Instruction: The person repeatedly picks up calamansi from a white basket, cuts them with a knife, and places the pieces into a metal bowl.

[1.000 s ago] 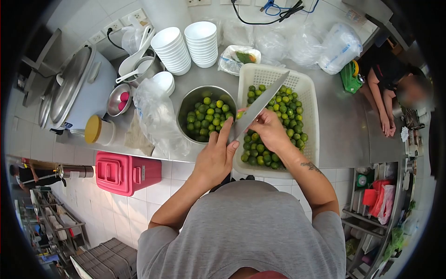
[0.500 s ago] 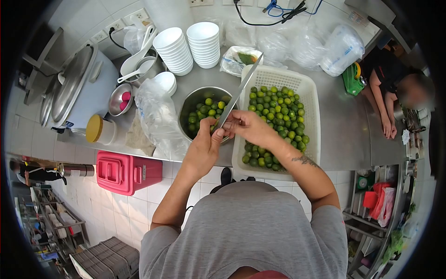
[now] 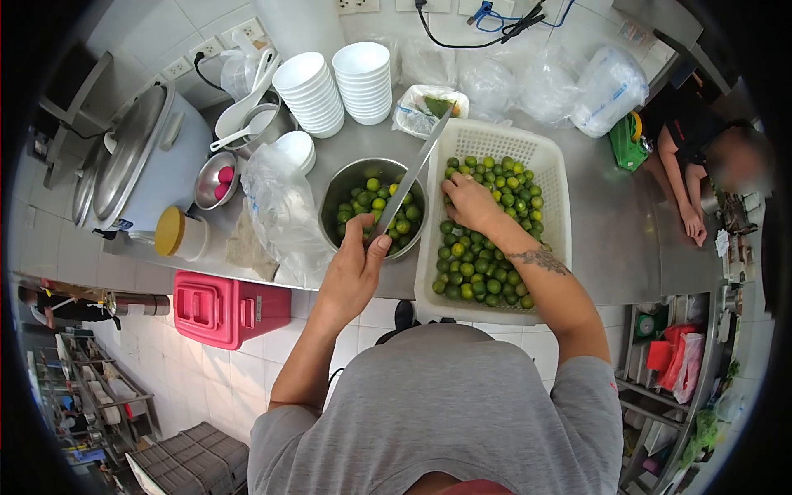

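My left hand point(image 3: 355, 268) is closed on a long knife point(image 3: 412, 176), its blade slanting up and away over the metal pot point(image 3: 326, 194). Halved or whole limes point(image 3: 363, 198) lie inside that pot; which they are is hard to tell. My right hand point(image 3: 474, 204) reaches into the white plastic basket point(image 3: 557, 190), its fingers curled down among the green limes point(image 3: 487, 264). What those fingertips grip, if anything, is hidden. The basket stands right of the pot on the steel counter point(image 3: 610, 239).
Stacked white bowls point(image 3: 361, 78) and plastic bags point(image 3: 487, 82) line the back. Left are a clear bag point(image 3: 285, 206), a yellow-lidded tub point(image 3: 177, 231) and a large lidded container point(image 3: 161, 157). A red cooler box point(image 3: 239, 309) sits below. Another person point(image 3: 681, 177) is at right.
My right hand has moved from beside the knife, over the pot, to the limes in the basket. My left hand keeps the knife, shifted slightly left and lower.
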